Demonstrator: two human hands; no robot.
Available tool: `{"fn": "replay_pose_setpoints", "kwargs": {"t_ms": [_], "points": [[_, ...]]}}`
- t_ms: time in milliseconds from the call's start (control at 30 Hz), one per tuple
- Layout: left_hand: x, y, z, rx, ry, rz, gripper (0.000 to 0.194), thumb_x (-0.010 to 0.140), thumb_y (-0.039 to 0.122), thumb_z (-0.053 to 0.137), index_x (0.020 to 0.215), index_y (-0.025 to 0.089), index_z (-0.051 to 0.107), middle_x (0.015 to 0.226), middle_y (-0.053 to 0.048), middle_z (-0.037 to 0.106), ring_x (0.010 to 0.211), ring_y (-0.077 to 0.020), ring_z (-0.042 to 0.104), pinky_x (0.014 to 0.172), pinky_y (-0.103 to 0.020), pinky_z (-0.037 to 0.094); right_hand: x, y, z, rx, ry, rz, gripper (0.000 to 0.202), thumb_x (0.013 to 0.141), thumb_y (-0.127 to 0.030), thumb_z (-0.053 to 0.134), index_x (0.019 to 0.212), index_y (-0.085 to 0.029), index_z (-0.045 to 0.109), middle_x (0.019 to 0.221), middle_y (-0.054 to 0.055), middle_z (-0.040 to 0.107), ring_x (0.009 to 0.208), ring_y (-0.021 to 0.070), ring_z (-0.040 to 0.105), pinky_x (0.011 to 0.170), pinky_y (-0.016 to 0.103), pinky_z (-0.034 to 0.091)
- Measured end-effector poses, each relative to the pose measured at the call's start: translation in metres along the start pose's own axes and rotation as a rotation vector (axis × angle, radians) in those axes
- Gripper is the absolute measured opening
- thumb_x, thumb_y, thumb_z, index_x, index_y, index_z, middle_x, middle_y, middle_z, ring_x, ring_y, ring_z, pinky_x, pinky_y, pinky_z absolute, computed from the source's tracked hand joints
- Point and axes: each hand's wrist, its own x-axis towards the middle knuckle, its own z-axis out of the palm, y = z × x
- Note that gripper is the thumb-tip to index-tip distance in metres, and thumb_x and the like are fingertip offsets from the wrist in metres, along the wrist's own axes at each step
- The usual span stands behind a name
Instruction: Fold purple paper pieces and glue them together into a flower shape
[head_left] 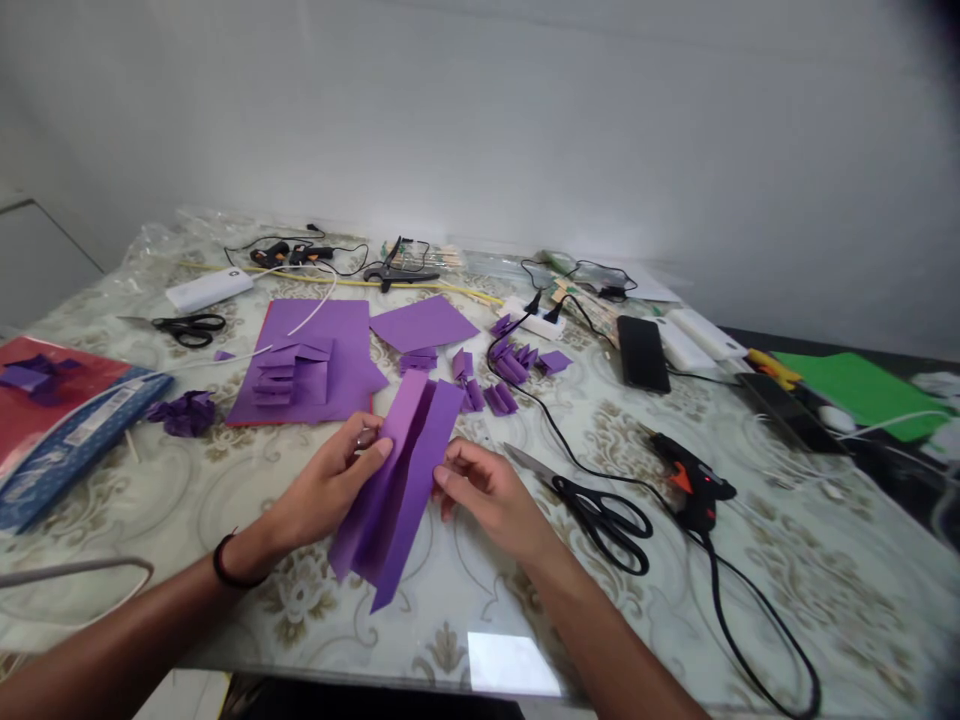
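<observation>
A folded purple paper (424, 470), creased lengthwise into long panels, is held up between my two hands over the near part of the table. My left hand (334, 485) pinches its left edge, thumb on top. On the right edge my right hand (480, 490) grips the paper between thumb and fingers. Just beyond lie purple sheets (322, 325), a stack of folded purple strips (277, 385) and several small folded purple pieces (501, 398). Black-handled scissors (600, 510) lie to the right of my right hand.
A glue gun (694, 485) with its cable lies at the right, near a black phone (643, 353) and green paper (870, 390). At the left are a red and blue packet (75, 430), crumpled purple paper (184, 412) and another pair of scissors (191, 328). A power strip (532, 318) sits farther back.
</observation>
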Motion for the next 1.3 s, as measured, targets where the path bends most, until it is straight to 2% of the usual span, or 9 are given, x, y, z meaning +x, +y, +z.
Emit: {"fn": "replay_pose_setpoints", "kwargs": {"t_ms": [67, 233, 533, 700, 833, 933, 1033, 1167, 1300], "points": [[0.0014, -0.0006, 0.0017, -0.101, -0.072, -0.004, 0.029, 0.102, 0.051, 0.066, 0.106, 0.022, 0.059, 0.089, 0.001, 0.072, 0.075, -0.0159, 0.067, 0.071, -0.028, 0.057, 0.0001, 0.0013, 0.0011, 0.024, 0.016, -0.001, 0.046, 0.088, -0.064, 0.08, 0.086, -0.022, 0.063, 0.073, -0.003, 0.057, 0.064, 0.0136, 0.057, 0.059, 0.029, 0.058], [0.0031, -0.0028, 0.0034, -0.218, -0.174, 0.012, 0.028, 0.1, 0.043, 0.071, 0.115, 0.019, 0.067, 0.108, -0.005, 0.079, 0.092, -0.0206, 0.075, 0.088, -0.035, 0.062, -0.0012, 0.0025, 0.0026, 0.051, 0.033, 0.017, 0.04, 0.09, -0.058, 0.081, 0.093, -0.022, 0.065, 0.074, -0.004, 0.059, 0.066, 0.0132, 0.06, 0.061, 0.027, 0.057], [0.0045, 0.0001, -0.0032, -0.117, -0.132, 0.063, 0.031, 0.103, 0.043, 0.067, 0.115, 0.018, 0.079, 0.103, -0.006, 0.083, 0.093, -0.0228, 0.075, 0.083, -0.032, 0.059, -0.0019, -0.0001, 0.0036, 0.007, 0.027, 0.01, 0.033, 0.089, -0.048, 0.083, 0.093, -0.022, 0.063, 0.07, -0.006, 0.056, 0.065, 0.0123, 0.054, 0.064, 0.027, 0.047], [0.0039, 0.0018, -0.0015, -0.078, -0.151, 0.038, 0.032, 0.102, 0.043, 0.067, 0.118, 0.018, 0.08, 0.108, -0.007, 0.084, 0.095, -0.0256, 0.077, 0.087, -0.036, 0.061, -0.0033, 0.0049, 0.006, 0.062, 0.083, -0.04, 0.039, 0.091, -0.039, 0.082, 0.12, -0.028, 0.057, 0.082, -0.008, 0.055, 0.07, 0.0115, 0.054, 0.069, 0.027, 0.046], [0.0042, 0.0005, 0.001, -0.101, -0.168, 0.021, 0.029, 0.101, 0.043, 0.068, 0.114, 0.018, 0.078, 0.11, -0.007, 0.083, 0.101, -0.0258, 0.077, 0.092, -0.038, 0.062, -0.0038, 0.0078, 0.0069, 0.064, 0.108, -0.06, 0.039, 0.093, -0.037, 0.08, 0.119, -0.032, 0.053, 0.097, -0.005, 0.061, 0.068, 0.0108, 0.055, 0.065, 0.027, 0.044], [0.0047, -0.002, 0.0019, -0.14, -0.067, 0.009, 0.028, 0.096, 0.04, 0.075, 0.113, 0.019, 0.069, 0.098, -0.004, 0.08, 0.086, -0.0208, 0.077, 0.076, -0.031, 0.064, -0.0038, 0.008, 0.0072, 0.02, 0.152, -0.103, 0.034, 0.093, -0.034, 0.08, 0.117, -0.032, 0.055, 0.103, -0.004, 0.061, 0.063, 0.0085, 0.051, 0.059, 0.025, 0.039], [0.0042, -0.0033, 0.0025, -0.207, 0.035, -0.008, 0.04, 0.089, 0.037, 0.083, 0.115, 0.023, 0.056, 0.085, 0.003, 0.073, 0.064, -0.0134, 0.071, 0.054, -0.021, 0.056, -0.0044, 0.0074, 0.0075, -0.024, 0.176, -0.123, 0.03, 0.093, -0.032, 0.079, 0.117, -0.031, 0.061, 0.102, -0.003, 0.06, 0.061, 0.0077, 0.048, 0.056, 0.025, 0.036], [0.0027, -0.0033, 0.0028, -0.232, 0.068, 0.023, 0.041, 0.09, 0.035, 0.083, 0.107, 0.026, 0.047, 0.083, 0.007, 0.067, 0.057, -0.0081, 0.063, 0.051, -0.017, 0.051, -0.0059, 0.0063, 0.0067, -0.074, 0.152, -0.095, 0.025, 0.094, -0.034, 0.077, 0.116, -0.029, 0.066, 0.088, -0.003, 0.058, 0.062, 0.0112, 0.047, 0.058, 0.026, 0.038], [0.0025, -0.0045, 0.0018, -0.134, 0.044, 0.059, 0.031, 0.092, 0.033, 0.08, 0.108, 0.025, 0.055, 0.074, 0.008, 0.057, 0.052, -0.0057, 0.047, 0.047, -0.017, 0.034, -0.0063, 0.0031, 0.0054, -0.122, 0.148, -0.063, 0.024, 0.094, -0.035, 0.077, 0.116, -0.029, 0.069, 0.072, -0.005, 0.053, 0.067, 0.0162, 0.054, 0.064, 0.029, 0.044]]}}
